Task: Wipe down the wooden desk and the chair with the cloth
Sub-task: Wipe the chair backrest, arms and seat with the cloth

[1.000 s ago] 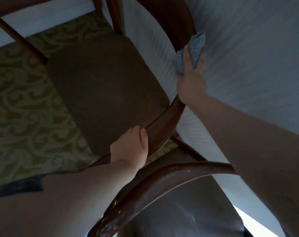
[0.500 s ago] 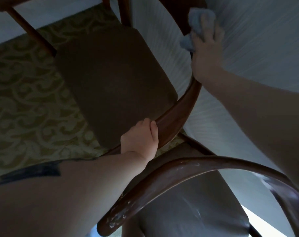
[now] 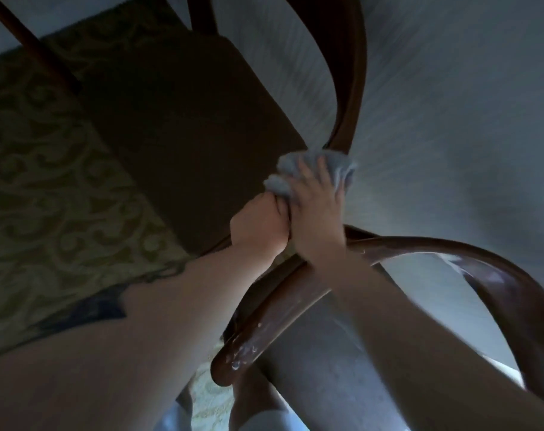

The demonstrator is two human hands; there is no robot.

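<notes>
While the left hand point(image 3: 260, 225) is gripping the chair point(image 3: 351, 88) back, the right hand point(image 3: 315, 213) is pressing the bunched cloth point(image 3: 295, 169) onto it, fingers curled round.

Carpet point(image 3: 47, 188): olive-green with a pale scrolling pattern, covering the floor at left; dim, shadowed light.
Wall point(image 3: 451, 104): pale grey-blue with fine streaked texture, to the right of the carpet.
Skirting strip point(image 3: 3, 35): pale band along the carpet's upper-left edge.
Second wooden chair point(image 3: 389, 250): curved, glossy dark-brown backrest with whitish smears, grey seat below it, nearer the camera than the carpet.
</notes>
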